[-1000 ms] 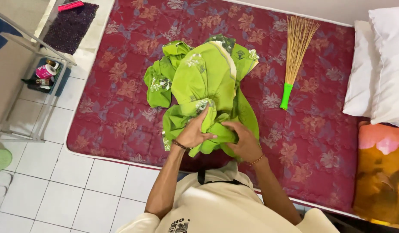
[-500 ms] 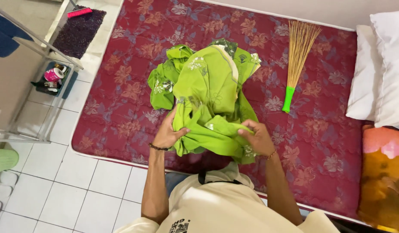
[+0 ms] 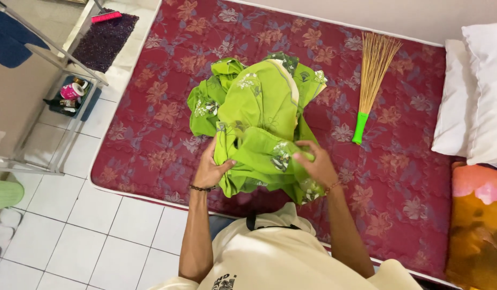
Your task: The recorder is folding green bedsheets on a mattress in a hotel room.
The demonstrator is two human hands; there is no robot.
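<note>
A crumpled green sheet [image 3: 259, 113] with a floral print lies heaped on a dark red flowered mattress [image 3: 152, 102]. My left hand [image 3: 212, 169] grips the near left part of the cloth, fingers curled into it. My right hand [image 3: 315, 165] grips the near right part, and a band of cloth is stretched between the two hands. The rest of the sheet is bunched up beyond my hands, toward the middle of the mattress.
A straw broom with a green handle [image 3: 366, 80] lies on the mattress to the right of the sheet. White pillows [image 3: 474, 96] and an orange-pink cushion [image 3: 477, 225] sit at the right end. On the white tiled floor at left stand a metal rack [image 3: 55, 102] and a dark mat [image 3: 103, 40].
My hands have moved apart, left hand going left and right hand going right, spreading the gripped part of the green sheet wider between them.
</note>
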